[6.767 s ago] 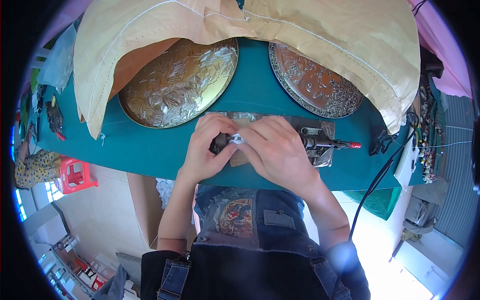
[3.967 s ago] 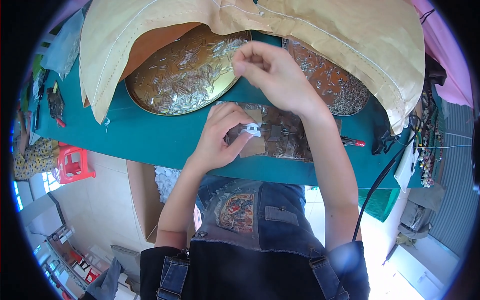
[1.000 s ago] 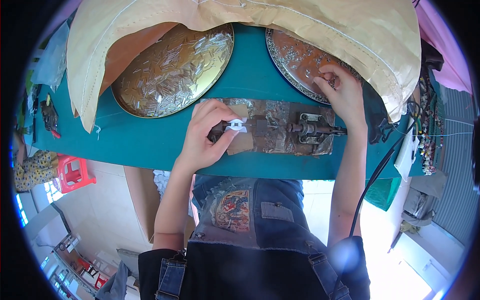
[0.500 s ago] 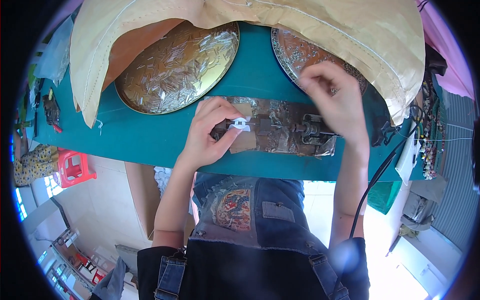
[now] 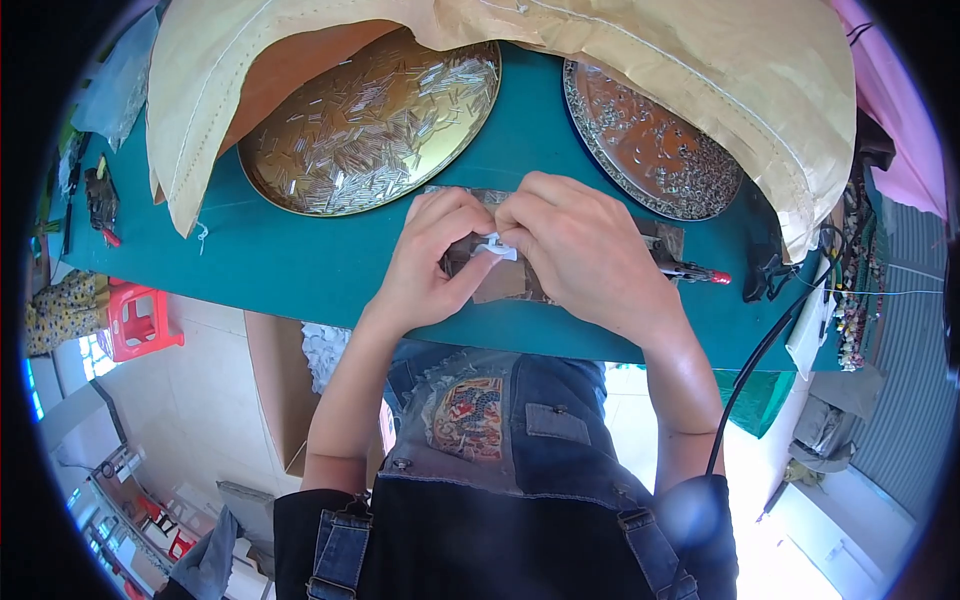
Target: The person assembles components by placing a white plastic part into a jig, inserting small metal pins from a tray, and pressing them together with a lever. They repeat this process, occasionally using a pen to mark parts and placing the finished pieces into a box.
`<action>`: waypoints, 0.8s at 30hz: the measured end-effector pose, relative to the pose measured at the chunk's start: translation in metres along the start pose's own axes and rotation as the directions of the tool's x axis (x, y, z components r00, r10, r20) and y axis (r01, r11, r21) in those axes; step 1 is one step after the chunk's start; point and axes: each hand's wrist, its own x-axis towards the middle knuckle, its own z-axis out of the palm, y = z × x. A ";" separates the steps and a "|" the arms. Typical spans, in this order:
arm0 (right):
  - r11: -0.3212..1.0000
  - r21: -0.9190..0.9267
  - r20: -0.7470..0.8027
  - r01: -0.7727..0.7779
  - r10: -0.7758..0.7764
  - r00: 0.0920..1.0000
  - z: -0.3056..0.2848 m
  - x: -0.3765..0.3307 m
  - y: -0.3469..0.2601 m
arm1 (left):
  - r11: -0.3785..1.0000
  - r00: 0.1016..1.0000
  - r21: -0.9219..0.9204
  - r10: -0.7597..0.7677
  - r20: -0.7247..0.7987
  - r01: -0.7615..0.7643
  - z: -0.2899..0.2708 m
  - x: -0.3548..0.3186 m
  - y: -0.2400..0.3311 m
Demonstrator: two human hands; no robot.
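Note:
My left hand (image 5: 420, 255) grips a small white plastic piece (image 5: 497, 245) between thumb and fingers, over a worn metal jig (image 5: 663, 238) fixed to the table. Close against it, my right hand (image 5: 595, 260) has its fingertips pinched together at the piece. Whatever sits in that pinch is too small and covered to make out. A patch of brown cardboard (image 5: 500, 284) lies under the hands. To the right of my right hand, the jig's lever with a red tip (image 5: 718, 277) sticks out. Most of the jig is hidden beneath both hands.
Beyond the hands, a gold round tray (image 5: 330, 213) holds many thin clear-looking rods. A second round tray (image 5: 592, 155) at right holds small shiny metal bits. A brown paper sack (image 5: 690, 60) overhangs both on the green table (image 5: 310, 270). A black cable (image 5: 745, 370) hangs at right.
My right hand has come from over the right tray, leftward and nearer, to meet the white piece at my left hand. My left hand keeps its grip. The red-tipped lever now shows.

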 end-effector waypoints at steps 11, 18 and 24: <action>0.982 -0.186 0.007 0.020 -0.019 1.000 -0.001 0.006 -0.014 | 1.000 1.000 0.013 0.013 -0.008 -0.012 -0.001 0.002 0.001; 0.983 -0.171 -0.131 -0.059 0.037 0.991 0.010 -0.004 -0.020 | 1.000 1.000 -0.003 0.005 -0.002 -0.005 -0.001 0.001 0.002; 0.977 -0.213 -0.253 0.002 -0.057 0.966 0.030 -0.023 -0.016 | 1.000 1.000 -0.017 0.000 -0.009 0.000 -0.001 0.001 0.002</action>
